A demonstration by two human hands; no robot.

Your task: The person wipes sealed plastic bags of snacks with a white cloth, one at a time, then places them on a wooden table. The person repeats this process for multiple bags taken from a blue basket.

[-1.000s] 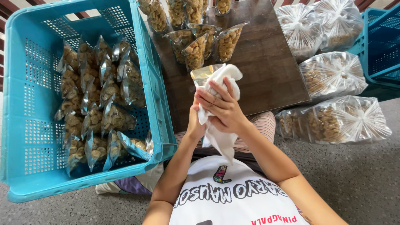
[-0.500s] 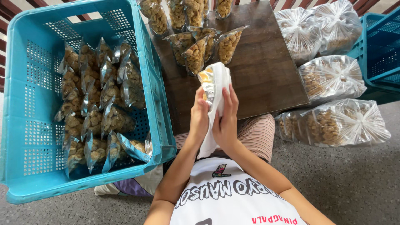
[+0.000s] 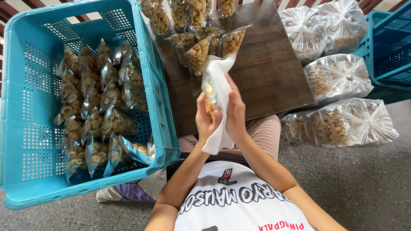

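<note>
Hands, left hand (image 3: 207,119) and right hand (image 3: 235,112), clamp cloth-wrapped snack pouch (image 3: 210,99), upright, pointing away.

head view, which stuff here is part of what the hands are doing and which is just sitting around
In use:
- left hand and right hand, pressed around a snack packet
- white cloth wrapped over that packet

Sitting around:
- blue crate of filled packets
- standing packets on the wooden table
- big tied clear bags on the right
- second blue crate

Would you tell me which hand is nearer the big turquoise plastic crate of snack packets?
Left. The left hand is closer to the crate; the right hand lies beyond it.
</note>
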